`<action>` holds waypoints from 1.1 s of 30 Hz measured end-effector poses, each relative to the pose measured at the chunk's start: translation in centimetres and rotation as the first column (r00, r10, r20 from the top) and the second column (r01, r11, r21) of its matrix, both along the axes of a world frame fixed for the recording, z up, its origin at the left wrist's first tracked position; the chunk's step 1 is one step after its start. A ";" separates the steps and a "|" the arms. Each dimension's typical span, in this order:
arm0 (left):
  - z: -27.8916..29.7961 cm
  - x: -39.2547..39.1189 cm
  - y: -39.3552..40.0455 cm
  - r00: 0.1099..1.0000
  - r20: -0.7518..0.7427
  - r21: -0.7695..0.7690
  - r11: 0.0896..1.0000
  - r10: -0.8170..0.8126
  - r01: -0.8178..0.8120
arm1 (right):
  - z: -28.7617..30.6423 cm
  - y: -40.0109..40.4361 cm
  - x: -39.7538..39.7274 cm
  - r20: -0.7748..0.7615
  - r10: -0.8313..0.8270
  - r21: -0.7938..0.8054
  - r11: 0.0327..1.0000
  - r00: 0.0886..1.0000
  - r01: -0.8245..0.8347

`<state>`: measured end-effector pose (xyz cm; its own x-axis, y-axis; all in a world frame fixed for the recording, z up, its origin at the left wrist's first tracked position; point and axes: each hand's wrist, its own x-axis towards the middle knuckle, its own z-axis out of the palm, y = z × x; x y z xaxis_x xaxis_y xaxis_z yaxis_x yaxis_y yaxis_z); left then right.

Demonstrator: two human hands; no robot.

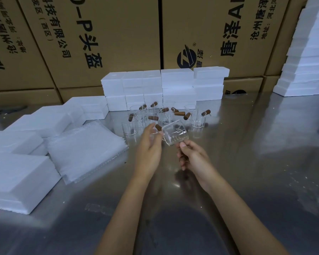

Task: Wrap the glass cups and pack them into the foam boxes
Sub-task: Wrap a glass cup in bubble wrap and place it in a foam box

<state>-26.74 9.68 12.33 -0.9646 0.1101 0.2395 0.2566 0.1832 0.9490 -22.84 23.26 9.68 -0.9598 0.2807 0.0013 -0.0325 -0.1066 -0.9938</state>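
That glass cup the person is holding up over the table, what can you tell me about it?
The held glass cup is clear, short and cylindrical, with faint vertical markings on its wall. It is tilted on its side in the air above the metal table, unwrapped. The left hand touches its left side, next to a brown handle piece; whether that piece is this cup's is unclear. The right hand pinches its lower edge from below.

— Where are the arms?
— Both bare forearms reach forward, wrists close together.
— And the fingers?
— Left hand (151, 142) loosely curled, palm inward; right hand (191, 155) curled, thumb on top, gripping.
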 end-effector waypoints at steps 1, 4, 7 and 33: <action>0.4 -0.3 -0.9 0.988 -0.121 -0.105 0.988 0.098 -0.111 | -0.1 0.2 -0.1 0.016 -0.046 0.035 0.998 0.999 0.045; 1.7 -2.4 -5.6 0.876 -0.272 -0.379 0.793 0.398 -0.477 | -0.2 0.7 -0.3 0.034 -0.115 0.064 0.992 0.993 0.113; 2.1 -4.7 -10.8 0.834 -0.076 -0.643 0.612 0.546 -0.460 | -0.2 0.8 -0.3 0.052 -0.128 0.027 0.992 0.990 0.127; -3.7 -4.3 -1.0 0.970 0.228 -0.236 0.971 0.080 -0.025 | 1.7 0.4 0.4 -0.200 0.193 -0.176 0.957 0.961 -0.229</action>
